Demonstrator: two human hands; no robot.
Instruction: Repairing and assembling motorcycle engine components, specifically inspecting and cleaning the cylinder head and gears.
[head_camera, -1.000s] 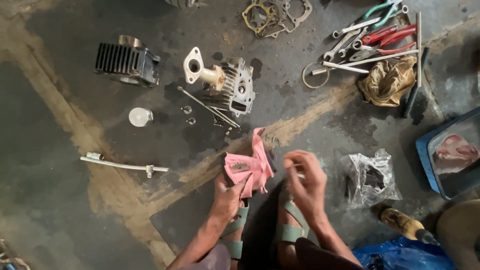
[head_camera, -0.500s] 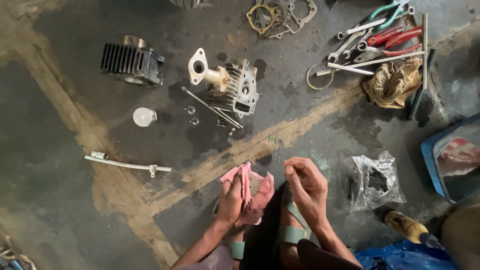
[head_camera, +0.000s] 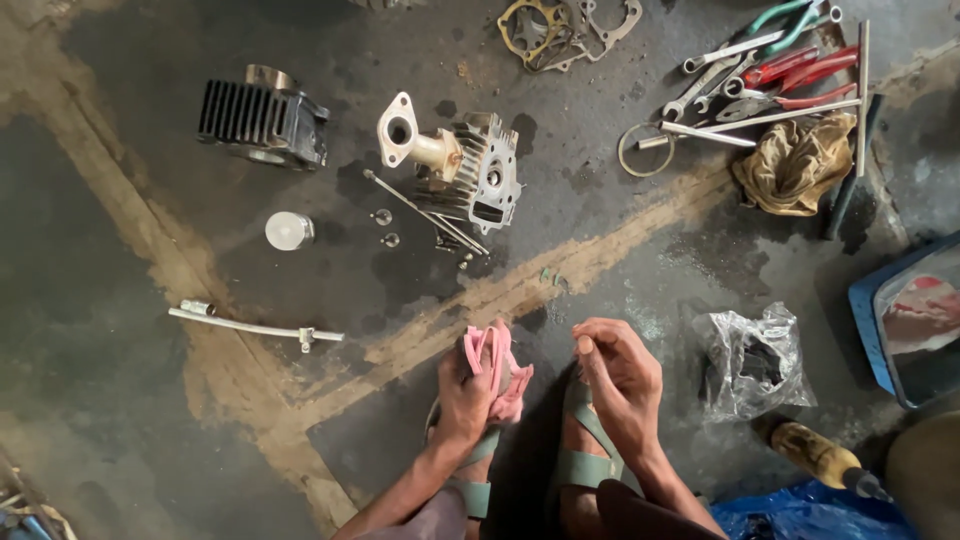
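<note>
While my left hand (head_camera: 466, 388) stays out of it, I mean only that it is busy: its fingers are closed around a pink rag (head_camera: 498, 372), which sits bunched in the palm and sticks up above the thumb, low in the middle of the view over my sandalled feet. I see the cloth as soft, crumpled, folded on itself, with a paler edge. My right hand (head_camera: 618, 375) is just beside it, fingers curled in with the tips pinched together; I cannot tell whether they hold anything. A crumpled plastic bag (head_camera: 752, 362) lies near on the right, a finned cylinder head (head_camera: 470, 170) farther up on the concrete floor (head_camera: 120, 420).
</note>
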